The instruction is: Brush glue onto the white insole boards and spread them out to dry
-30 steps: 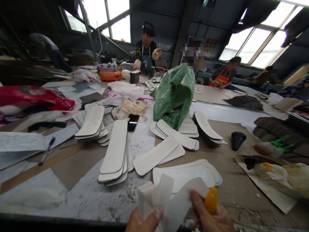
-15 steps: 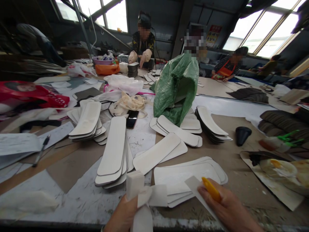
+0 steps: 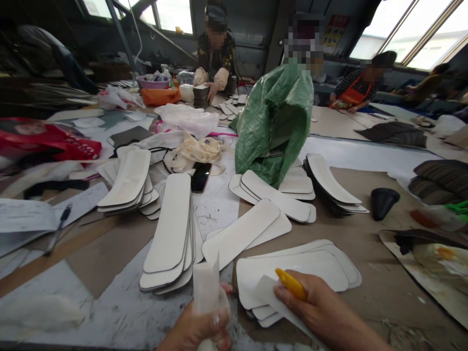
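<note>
My left hand (image 3: 199,327) is closed around a thick stack of small white sheets (image 3: 206,288), held upright at the near table edge. My right hand (image 3: 318,307) pinches a single white sheet (image 3: 268,295) together with a yellow plastic tool (image 3: 290,283), and rests over a low pile of white insole-shaped pieces (image 3: 303,265). More piles of the same white pieces lie around: a long stack (image 3: 170,229) to the left, a pair (image 3: 243,231) in the middle.
A green woven bag (image 3: 276,124) stands mid-table with white pieces (image 3: 278,200) at its foot. A black phone (image 3: 201,176), a pen (image 3: 58,228), a red bag (image 3: 47,144) and a black cone (image 3: 382,202) lie about. Other people work at the far side.
My left hand gathered the loose white sheets into a tight upright stack. My right hand moved forward with one sheet and the yellow tool onto the pile of white pieces.
</note>
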The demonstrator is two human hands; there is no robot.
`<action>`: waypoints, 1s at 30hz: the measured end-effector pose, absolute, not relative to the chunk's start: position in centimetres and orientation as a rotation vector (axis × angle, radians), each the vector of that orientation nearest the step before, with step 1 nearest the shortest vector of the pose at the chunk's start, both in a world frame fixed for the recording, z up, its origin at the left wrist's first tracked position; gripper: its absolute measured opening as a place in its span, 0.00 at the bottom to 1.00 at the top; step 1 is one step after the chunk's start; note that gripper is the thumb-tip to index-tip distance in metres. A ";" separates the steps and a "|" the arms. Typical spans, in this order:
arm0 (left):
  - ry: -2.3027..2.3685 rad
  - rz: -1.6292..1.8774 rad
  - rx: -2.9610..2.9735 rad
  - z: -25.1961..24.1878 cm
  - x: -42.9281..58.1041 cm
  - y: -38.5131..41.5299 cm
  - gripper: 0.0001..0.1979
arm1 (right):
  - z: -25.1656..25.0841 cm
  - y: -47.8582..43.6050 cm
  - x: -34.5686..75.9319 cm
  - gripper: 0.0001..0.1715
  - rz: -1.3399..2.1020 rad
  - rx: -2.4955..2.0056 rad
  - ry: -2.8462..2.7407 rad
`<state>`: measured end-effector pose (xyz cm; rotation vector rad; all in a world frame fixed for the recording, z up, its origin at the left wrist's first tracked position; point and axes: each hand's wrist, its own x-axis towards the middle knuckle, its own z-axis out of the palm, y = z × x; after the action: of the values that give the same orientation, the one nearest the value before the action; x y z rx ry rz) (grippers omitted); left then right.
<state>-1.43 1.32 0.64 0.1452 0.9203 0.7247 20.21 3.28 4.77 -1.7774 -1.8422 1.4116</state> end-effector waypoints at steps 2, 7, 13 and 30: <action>0.885 0.677 0.196 1.0 -1.2 1.7 0.27 | 5.1 4.2 20.0 0.14 1.510 -1.737 -1.876; 0.977 0.708 0.290 0.2 -0.1 2.9 0.22 | 5.1 6.4 19.5 0.13 1.675 -1.738 -1.963; 1.111 0.695 0.539 -2.0 0.7 3.4 0.21 | 5.0 8.1 18.5 0.16 1.331 -1.898 -2.381; 1.250 0.575 0.674 -2.6 0.4 4.1 0.23 | 5.5 8.1 18.0 0.14 1.130 -1.870 -2.424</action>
<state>0.41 4.12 -2.64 0.6737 1.2499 0.5746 18.04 8.07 5.52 -1.8697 -2.4240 1.1301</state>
